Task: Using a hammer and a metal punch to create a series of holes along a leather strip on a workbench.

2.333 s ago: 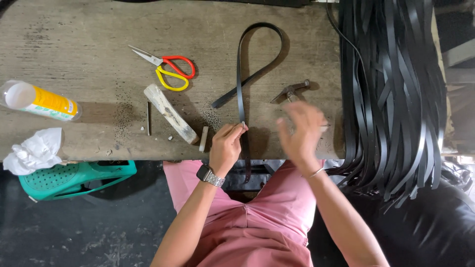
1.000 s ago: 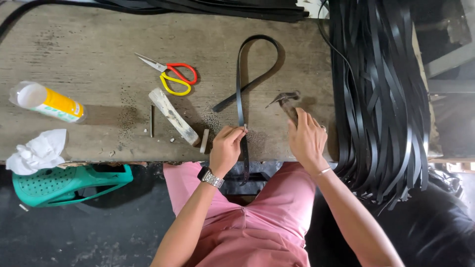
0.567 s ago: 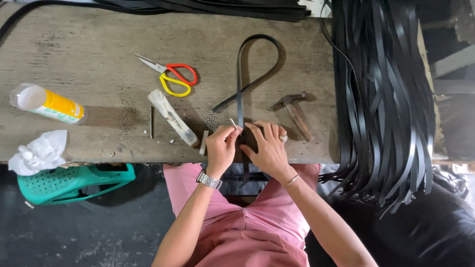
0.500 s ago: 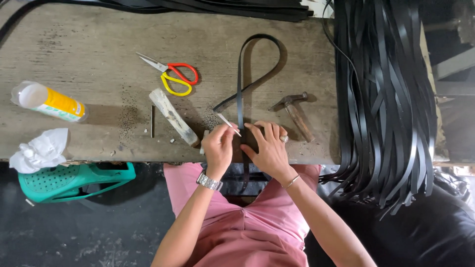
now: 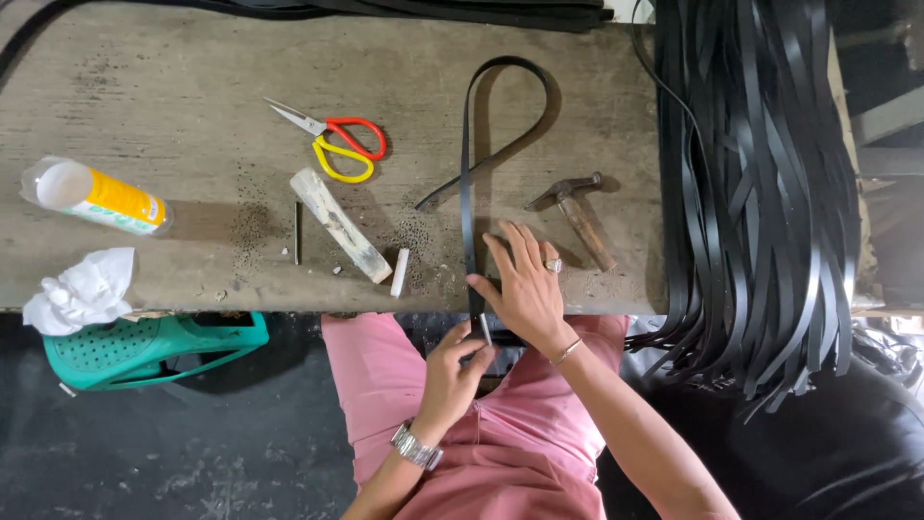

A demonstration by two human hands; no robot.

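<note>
A person in pink trousers sits at a worn wooden bench point(image 5: 144, 87), working on a black strap point(image 5: 468, 164) that runs from the bench's near edge up to a loop and doubles back, its free end lying on the wood. The right hand point(image 5: 525, 284), wearing a ring and a thin bracelet, lies flat with fingers spread over the strap at the bench's near edge, pinning it down. The left hand point(image 5: 454, 371), a metal watch at its wrist, sits below the bench edge over the lap, its fingers pinched on a small pale pin-like tool point(image 5: 486, 330) just beside the strap's lower end; what the tool is cannot be told.

A rusty hammer point(image 5: 577, 214) lies just right of the right hand. Left of the strap lie a short white stick point(image 5: 399, 273), a longer pale wooden piece point(image 5: 339, 224), a thin dark nail-like rod point(image 5: 297, 232) and red-and-yellow scissors point(image 5: 332, 144). At the bench's far left lies a tube with a yellow label point(image 5: 94, 195), with crumpled white tissue point(image 5: 82, 289) near the edge. A green plastic basket point(image 5: 144, 349) sits below the bench. A thick bundle of black straps point(image 5: 760, 193) hangs over the bench's right end.
</note>
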